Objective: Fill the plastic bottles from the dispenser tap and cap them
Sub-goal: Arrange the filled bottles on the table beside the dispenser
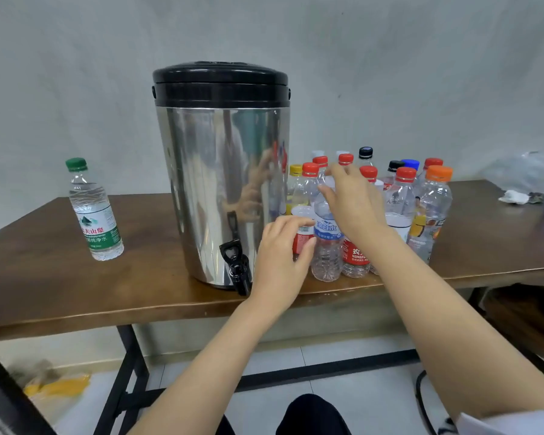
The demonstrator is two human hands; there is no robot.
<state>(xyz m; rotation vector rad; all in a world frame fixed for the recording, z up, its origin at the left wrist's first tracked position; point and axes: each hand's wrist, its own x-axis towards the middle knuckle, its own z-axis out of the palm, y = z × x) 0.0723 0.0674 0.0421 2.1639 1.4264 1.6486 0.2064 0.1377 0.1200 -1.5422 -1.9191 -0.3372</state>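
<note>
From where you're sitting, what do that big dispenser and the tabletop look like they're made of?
The dispenser body looks like polished stainless steel: it mirrors the hands and bottles. Its lid and tap look like black plastic, slightly glossy. The tabletop looks like dark brown wood or wood-look laminate, with visible grain and a soft sheen; I can't tell which.

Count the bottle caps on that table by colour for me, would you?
Red caps: 6
Black caps: 2
Pale white caps: 2
Green cap: 1
Yellow cap: 1
Blue cap: 1
Orange cap: 1
Total: 14 caps in view. The blue-label bottle has its top hidden behind the right hand, so it is not counted.
</note>
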